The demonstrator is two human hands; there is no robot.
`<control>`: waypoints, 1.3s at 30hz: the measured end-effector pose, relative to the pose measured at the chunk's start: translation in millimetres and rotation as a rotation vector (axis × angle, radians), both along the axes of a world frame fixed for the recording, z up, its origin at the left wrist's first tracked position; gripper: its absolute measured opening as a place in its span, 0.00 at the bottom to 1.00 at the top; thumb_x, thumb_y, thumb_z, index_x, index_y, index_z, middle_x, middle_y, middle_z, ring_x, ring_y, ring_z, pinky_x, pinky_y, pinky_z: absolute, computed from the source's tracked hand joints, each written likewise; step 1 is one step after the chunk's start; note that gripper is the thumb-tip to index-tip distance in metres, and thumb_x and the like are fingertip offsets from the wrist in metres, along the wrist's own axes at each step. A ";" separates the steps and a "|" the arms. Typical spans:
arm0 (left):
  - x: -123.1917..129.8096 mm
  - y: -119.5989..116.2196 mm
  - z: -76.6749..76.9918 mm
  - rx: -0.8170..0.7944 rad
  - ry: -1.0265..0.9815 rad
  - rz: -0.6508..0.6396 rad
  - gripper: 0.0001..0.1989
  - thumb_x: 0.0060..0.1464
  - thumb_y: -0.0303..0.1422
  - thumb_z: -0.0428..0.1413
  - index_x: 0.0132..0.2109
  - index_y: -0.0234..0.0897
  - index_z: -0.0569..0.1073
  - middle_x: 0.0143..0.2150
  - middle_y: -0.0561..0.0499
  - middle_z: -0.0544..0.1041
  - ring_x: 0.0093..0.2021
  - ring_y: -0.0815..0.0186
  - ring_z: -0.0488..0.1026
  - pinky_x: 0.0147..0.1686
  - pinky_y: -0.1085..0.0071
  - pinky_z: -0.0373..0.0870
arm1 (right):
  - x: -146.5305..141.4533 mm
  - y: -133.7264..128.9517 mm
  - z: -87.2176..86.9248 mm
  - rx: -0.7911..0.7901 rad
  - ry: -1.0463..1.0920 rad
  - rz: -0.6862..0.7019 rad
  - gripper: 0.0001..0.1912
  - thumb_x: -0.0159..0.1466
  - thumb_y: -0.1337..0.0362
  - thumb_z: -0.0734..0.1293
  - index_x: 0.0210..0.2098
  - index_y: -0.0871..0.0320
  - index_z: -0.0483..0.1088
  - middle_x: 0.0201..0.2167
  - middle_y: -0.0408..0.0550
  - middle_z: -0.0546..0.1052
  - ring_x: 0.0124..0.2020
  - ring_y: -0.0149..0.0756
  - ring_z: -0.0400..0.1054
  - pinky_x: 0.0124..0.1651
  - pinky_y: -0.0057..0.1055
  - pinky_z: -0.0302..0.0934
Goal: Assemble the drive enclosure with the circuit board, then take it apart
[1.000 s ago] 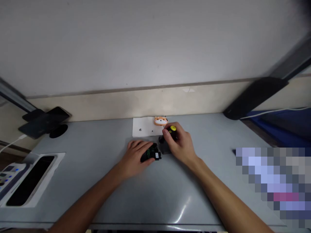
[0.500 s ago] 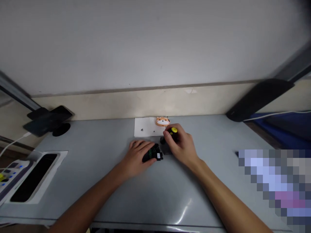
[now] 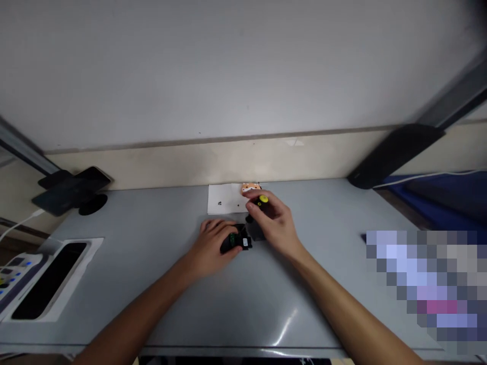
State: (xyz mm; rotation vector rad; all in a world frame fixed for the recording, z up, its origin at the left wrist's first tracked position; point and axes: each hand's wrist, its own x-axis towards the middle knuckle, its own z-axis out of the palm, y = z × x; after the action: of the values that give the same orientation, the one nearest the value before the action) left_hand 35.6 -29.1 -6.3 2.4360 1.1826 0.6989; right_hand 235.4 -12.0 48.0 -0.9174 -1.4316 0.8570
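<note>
A small black gadget [image 3: 240,240], with green bits and a white sticker [image 3: 245,242], sits mid-table, held in the left hand's [image 3: 213,244] bent fingers. The right hand [image 3: 277,220] pinches a yellow-topped screwdriver [image 3: 263,201]. Grey table [image 3: 228,314] stretches near; a wall [image 3: 171,170] edges the far side.

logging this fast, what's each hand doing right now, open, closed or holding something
Left hand: closed on the black device.
Right hand: closed around the yellow-topped tool.
</note>
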 end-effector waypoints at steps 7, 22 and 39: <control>0.9 0.1 2.2 -0.011 -0.009 0.000 0.11 0.60 0.36 0.64 0.48 0.44 0.74 0.61 0.53 0.76 0.60 0.57 0.69 0.61 0.54 0.57 | -8.8 0.5 -12.2 -0.138 0.362 0.223 0.11 0.70 0.51 0.68 0.38 0.50 0.67 0.27 0.40 0.71 0.30 0.33 0.64 0.39 0.33 0.58; 0.0 0.9 -3.1 0.032 -0.014 -0.002 0.10 0.60 0.35 0.63 0.48 0.45 0.75 0.61 0.52 0.76 0.60 0.57 0.70 0.62 0.55 0.58 | -2.6 -1.1 -0.8 -0.322 0.655 0.295 0.14 0.63 0.58 0.75 0.32 0.53 0.65 0.33 0.42 0.73 0.30 0.32 0.64 0.35 0.31 0.58; 0.2 -0.6 0.6 0.013 -0.008 0.004 0.08 0.61 0.36 0.62 0.47 0.43 0.75 0.60 0.51 0.76 0.60 0.57 0.70 0.62 0.54 0.58 | 5.2 3.2 -3.1 -0.315 0.590 0.364 0.16 0.64 0.50 0.72 0.32 0.53 0.65 0.37 0.45 0.73 0.35 0.35 0.66 0.42 0.34 0.62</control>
State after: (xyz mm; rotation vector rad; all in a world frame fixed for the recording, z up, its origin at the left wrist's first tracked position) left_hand 35.8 -29.7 -5.7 2.4395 1.1845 0.7188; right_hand 240.6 -8.7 44.9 -0.5567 -0.9662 1.5146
